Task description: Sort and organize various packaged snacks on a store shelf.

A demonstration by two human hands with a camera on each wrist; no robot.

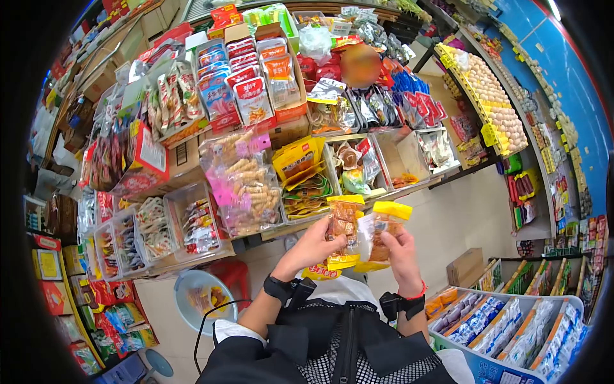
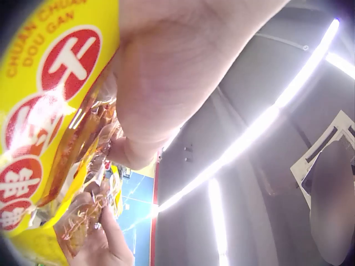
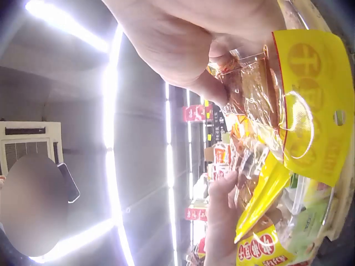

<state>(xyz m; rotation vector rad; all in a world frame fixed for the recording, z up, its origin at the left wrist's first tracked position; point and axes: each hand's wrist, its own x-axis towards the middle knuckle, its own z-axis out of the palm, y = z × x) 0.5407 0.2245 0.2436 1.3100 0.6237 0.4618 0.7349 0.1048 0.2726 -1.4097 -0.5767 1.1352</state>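
In the head view the left hand (image 1: pixel 314 246) grips a clear packet with yellow ends (image 1: pixel 345 232), its thumb across the front. Beside it, the right hand (image 1: pixel 403 257) pinches a second yellow-ended packet (image 1: pixel 382 233), thumb on the clear middle. Brown pieces show through both. The two packets are held upright side by side, close together. The left wrist view shows the left packet's yellow end (image 2: pixel 55 61) with red circles; in the right wrist view the right packet's yellow end (image 3: pixel 316 105) has a small hole. Fingers behind the packets are partly hidden.
Ahead stands a display of boxed snacks, with a bin of yellow packets (image 1: pixel 306 198) nearest the hands. A blue-grey tub (image 1: pixel 185 306) and red stool (image 1: pixel 234 276) are below left. A crate of packets (image 1: pixel 476 361) stands at lower right; egg trays (image 1: pixel 489 102) at upper right.
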